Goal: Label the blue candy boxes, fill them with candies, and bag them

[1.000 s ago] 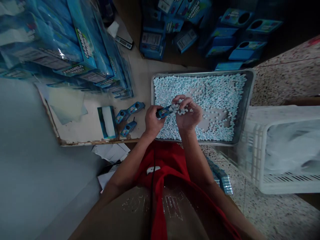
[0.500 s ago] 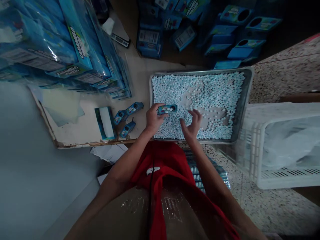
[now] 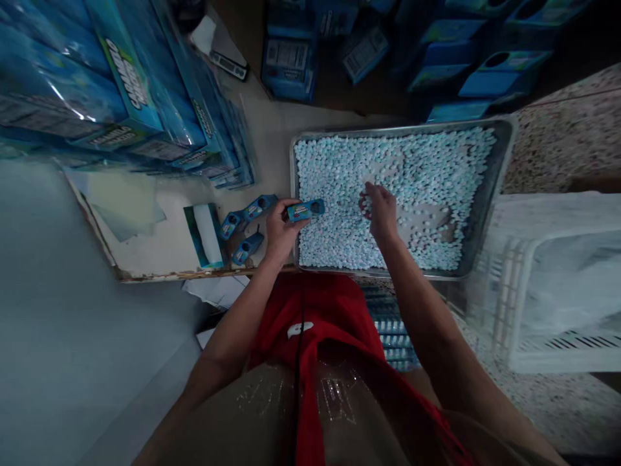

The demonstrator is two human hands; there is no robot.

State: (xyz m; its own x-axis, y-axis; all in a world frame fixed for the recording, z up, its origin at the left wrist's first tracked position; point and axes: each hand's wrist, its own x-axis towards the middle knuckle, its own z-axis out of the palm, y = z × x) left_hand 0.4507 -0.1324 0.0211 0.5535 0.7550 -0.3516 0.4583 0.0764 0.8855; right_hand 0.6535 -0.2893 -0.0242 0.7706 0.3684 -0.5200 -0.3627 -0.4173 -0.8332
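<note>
My left hand (image 3: 280, 228) grips a small blue candy box (image 3: 301, 210) by its left end, over the left edge of the metal tray (image 3: 495, 175). A dark round opening shows at the box's right end. Pale blue and white candies (image 3: 334, 175) cover much of the tray. Above its middle, my right hand (image 3: 382, 208) is closed, fingers curled down, with a few candies showing at the fingertips. Left of the tray lie several small blue boxes (image 3: 247, 248) like the held one, beside a larger blue and white carton (image 3: 206, 234).
Wrapped stacks of blue boxes (image 3: 130, 97) stand at the left rear. Behind the tray, a cardboard carton (image 3: 334, 107) holds more blue boxes. A small digital device (image 3: 228, 65) lies between them. To the right is a white plastic crate (image 3: 517, 304). Papers (image 3: 121, 204) lie at the table's left.
My left hand has moved left with the candy box, and its opening, which showed white candies, now looks dark. My right hand has moved up and its spread fingers have closed on candies.
</note>
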